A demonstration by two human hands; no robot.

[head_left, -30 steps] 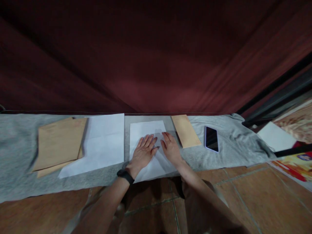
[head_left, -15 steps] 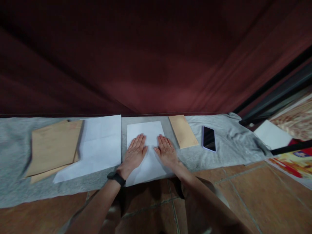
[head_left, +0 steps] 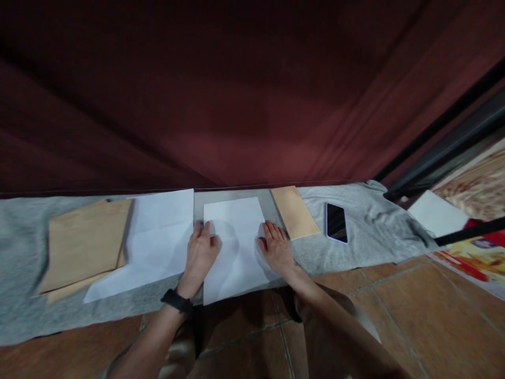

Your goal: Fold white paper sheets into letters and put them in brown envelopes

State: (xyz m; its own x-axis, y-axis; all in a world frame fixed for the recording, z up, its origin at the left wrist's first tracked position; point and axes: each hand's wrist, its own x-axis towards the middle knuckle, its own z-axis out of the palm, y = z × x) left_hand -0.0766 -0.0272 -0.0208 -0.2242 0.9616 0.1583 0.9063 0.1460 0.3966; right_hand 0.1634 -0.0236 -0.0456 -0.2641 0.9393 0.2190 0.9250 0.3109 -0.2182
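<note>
Left hand [head_left: 201,252] flat, fingers spread, on left edge of sheet [head_left: 234,245]; right hand [head_left: 276,248] flat, fingers open, on its right edge. Sheet lies on grey cloth [head_left: 366,231], overhanging the near edge. Beyond right: envelope [head_left: 294,212], phone [head_left: 336,222].

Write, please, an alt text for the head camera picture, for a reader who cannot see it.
Two bare hands lie flat on a white sheet of paper on a grey cloth: the left hand at its left edge, the right hand at its right edge. Beside it lie a larger white sheet, brown envelopes and a phone.
</note>
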